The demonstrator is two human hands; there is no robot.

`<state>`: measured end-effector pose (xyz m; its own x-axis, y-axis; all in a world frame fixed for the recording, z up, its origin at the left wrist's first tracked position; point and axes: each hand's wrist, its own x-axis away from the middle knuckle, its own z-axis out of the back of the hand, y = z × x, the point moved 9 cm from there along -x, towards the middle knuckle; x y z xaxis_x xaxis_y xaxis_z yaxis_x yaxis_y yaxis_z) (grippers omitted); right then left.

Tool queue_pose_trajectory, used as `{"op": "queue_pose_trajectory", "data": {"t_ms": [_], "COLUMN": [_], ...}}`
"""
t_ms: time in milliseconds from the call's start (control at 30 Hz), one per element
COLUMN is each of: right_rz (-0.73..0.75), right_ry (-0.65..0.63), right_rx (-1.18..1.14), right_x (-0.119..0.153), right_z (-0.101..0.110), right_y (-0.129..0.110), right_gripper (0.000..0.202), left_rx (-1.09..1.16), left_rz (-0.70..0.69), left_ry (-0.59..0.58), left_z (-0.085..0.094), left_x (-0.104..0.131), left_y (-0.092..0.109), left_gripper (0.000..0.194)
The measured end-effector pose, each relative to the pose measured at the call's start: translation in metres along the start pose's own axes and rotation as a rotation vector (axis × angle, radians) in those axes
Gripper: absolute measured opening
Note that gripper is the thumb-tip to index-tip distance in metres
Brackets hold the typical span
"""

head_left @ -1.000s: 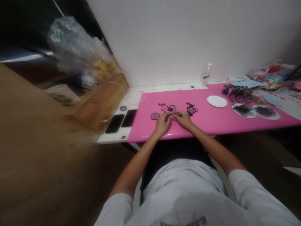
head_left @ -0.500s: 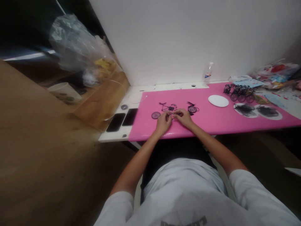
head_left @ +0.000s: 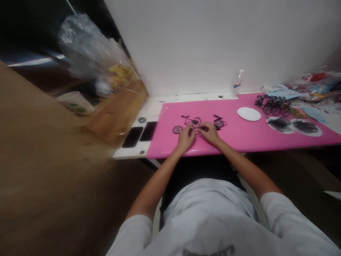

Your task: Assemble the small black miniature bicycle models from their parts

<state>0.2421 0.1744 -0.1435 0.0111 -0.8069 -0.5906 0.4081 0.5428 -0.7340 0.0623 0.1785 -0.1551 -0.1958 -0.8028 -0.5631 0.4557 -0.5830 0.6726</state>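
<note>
My left hand (head_left: 185, 138) and my right hand (head_left: 210, 133) meet low over the pink mat (head_left: 165, 142), fingertips pinched close together. Between them is a small dark part, too small to make out. Just behind the fingers lies a miniature black bicycle frame (head_left: 188, 120). A small spoked wheel (head_left: 177, 129) rests left of my left hand. Beyond my right hand are another dark wheel (head_left: 218, 123) and a thin black piece (head_left: 217, 116).
Right of my hands are a white plate (head_left: 248, 114), two plates heaped with black parts (head_left: 279, 124) (head_left: 305, 126), and several assembled miniature bicycles (head_left: 273, 105). A bottle (head_left: 238, 79) stands by the wall. Two dark phones (head_left: 132, 137) (head_left: 148, 131) lie left.
The whole view has shifted slightly, with the table contents a little further right. Both hands stay together, and their fingers have barely moved.
</note>
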Motion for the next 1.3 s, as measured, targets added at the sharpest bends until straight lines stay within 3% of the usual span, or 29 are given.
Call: {"op": "queue_pose_trajectory", "data": {"t_ms": [367, 800, 1300], "right_rz": [-0.137, -0.179, -0.279], "right_ry": [-0.034, -0.115, -0.017], "right_rx": [-0.113, -0.239, -0.247], "right_x": [0.003, 0.003, 0.002], "right_z": [-0.005, -0.011, -0.009], "right_y": [0.016, 0.012, 0.029], "right_gripper": [0.036, 0.039, 0.041], "left_rx": [0.033, -0.007, 0.115], "left_rz": [-0.008, 0.04, 0.034], "left_ry": [0.072, 0.119, 0.079], "left_z": [0.004, 0.01, 0.006], "left_x": [-0.001, 0.0, -0.002], "left_y": [-0.001, -0.004, 0.002], "left_gripper": [0.038, 0.031, 0.02]}}
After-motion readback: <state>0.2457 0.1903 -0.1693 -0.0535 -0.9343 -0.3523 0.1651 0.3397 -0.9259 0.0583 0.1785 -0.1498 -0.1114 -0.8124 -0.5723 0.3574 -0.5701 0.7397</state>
